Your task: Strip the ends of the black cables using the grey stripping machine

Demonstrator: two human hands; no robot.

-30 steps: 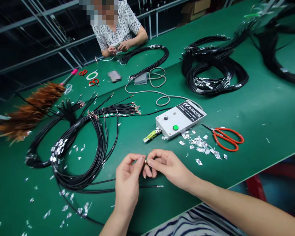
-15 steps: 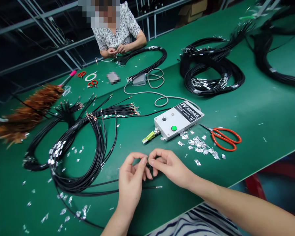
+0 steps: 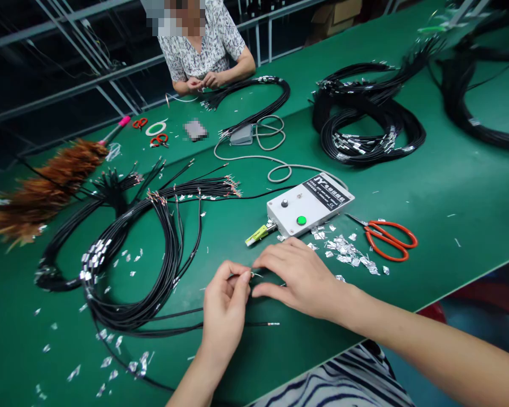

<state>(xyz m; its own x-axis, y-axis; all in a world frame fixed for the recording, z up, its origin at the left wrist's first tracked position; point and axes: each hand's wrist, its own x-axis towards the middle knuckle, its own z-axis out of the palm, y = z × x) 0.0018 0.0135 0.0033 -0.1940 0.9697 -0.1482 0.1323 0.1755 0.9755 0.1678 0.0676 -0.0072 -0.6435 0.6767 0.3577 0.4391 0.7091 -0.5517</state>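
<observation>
The right hand [image 3: 303, 280] has been spread, thumb and fingers apart. A wire end [image 3: 257, 275], pinched by the left hand [image 3: 224, 299], is thereby exposed towards three o'clock

You are at a broad green bench [image 3: 462, 192] with a smooth surface and a pale front edge that slants up to your right. A soft sheen of light lies on its right side. Beyond the far edge you face a grey metal rack [image 3: 270, 42] of rails and uprights, with deep shadow behind it. Past that edge sits a brown cardboard box [image 3: 337, 17]. Low on your right, something red [image 3: 432, 312] shows below the bench, too cut off to identify.
</observation>
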